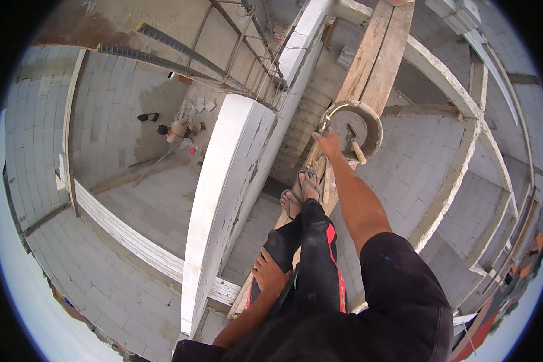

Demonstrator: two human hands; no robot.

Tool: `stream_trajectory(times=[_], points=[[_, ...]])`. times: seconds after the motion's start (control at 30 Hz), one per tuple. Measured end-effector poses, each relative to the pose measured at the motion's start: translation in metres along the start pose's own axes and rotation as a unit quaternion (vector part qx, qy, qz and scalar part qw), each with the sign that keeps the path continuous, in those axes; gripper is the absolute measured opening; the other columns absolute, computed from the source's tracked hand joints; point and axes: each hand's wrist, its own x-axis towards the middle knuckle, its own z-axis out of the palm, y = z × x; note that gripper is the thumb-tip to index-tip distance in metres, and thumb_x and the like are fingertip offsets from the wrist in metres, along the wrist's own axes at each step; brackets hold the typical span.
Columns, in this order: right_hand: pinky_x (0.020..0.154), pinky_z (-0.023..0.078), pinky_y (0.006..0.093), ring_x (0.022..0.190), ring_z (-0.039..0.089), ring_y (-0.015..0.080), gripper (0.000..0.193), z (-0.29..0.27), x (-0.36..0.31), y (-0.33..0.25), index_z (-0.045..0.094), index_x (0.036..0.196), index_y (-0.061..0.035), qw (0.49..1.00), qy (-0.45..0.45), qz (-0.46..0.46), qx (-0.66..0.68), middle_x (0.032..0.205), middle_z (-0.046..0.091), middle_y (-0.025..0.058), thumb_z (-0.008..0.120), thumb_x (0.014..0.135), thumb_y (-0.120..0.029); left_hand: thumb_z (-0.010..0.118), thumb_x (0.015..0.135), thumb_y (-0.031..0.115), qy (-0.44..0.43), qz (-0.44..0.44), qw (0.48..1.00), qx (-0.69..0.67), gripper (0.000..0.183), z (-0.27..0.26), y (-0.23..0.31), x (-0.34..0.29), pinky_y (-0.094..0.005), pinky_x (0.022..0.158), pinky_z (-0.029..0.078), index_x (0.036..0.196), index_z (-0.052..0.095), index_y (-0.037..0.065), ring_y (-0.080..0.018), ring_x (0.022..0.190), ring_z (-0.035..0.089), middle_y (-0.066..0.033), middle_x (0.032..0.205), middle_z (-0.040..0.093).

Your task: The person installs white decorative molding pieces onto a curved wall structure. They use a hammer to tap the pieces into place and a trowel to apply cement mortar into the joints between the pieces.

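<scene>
My right hand (pixel 328 145) is closed on the near left rim of a round, mortar-crusted bucket (pixel 375 136), which stands on a wooden plank (pixel 387 57). Inside the bucket is some grey mortar (pixel 342 118). A trowel (pixel 359 154) lies in it, its pale wooden handle leaning over the near rim. My left hand (pixel 270 275) rests on my left knee with its fingers spread and holds nothing. My feet in flip-flops (pixel 298 192) are on the planks, just nearer than the bucket.
Left of the planks rises a white block wall (pixel 220 175). Bare rebar (pixel 175 51) sticks out at the upper left. Far below, another person (pixel 178 130) is near broken blocks (pixel 199 107). Rough concrete beams (pixel 446 208) run along the right, above block-walled rooms.
</scene>
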Motion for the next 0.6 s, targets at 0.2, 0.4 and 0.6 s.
stream_trajectory(times=[0.2, 0.4, 0.6], points=[[0.074, 0.052, 0.0429, 0.079, 0.06, 0.0235, 0.04, -0.079, 0.032, 0.044, 0.068, 0.09, -0.0018, 0.981, 0.138, 0.066, 0.122, 0.091, 0.066, 0.0105, 0.079, 0.096, -0.04, 0.086, 0.072, 0.069, 0.013, 0.018, 1.0, 0.012, 0.131, 0.004, 0.005, 0.003, -0.0456, 0.106, 0.047, 0.163, 0.026, -0.005, -0.0337, 0.126, 0.056, -0.0187, 0.136, 0.055], [0.059, 0.041, 0.0321, 0.064, 0.047, 0.0135, 0.041, -0.164, -0.08, 0.026, 0.062, 0.079, -0.0131, 0.949, 0.108, 0.121, 0.271, 0.076, 0.054, -0.0009, 0.072, 0.103, -0.045, 0.087, 0.071, 0.07, 0.038, 0.007, 0.999, -0.008, 0.134, 0.007, 0.002, -0.002, -0.0489, 0.107, 0.047, 0.164, 0.025, -0.003, -0.033, 0.125, 0.056, -0.0171, 0.136, 0.055], [0.05, 0.028, 0.0291, 0.052, 0.035, 0.0096, 0.042, -0.252, -0.234, 0.024, 0.055, 0.082, -0.0163, 0.889, 0.164, 0.19, 0.382, 0.065, 0.041, -0.0057, 0.069, 0.104, -0.049, 0.087, 0.072, 0.071, -0.122, 0.099, 0.977, -0.145, 0.133, 0.004, -0.049, 0.024, -0.0473, 0.115, 0.046, 0.164, 0.028, -0.005, -0.0404, 0.147, 0.048, -0.0253, 0.158, 0.047]])
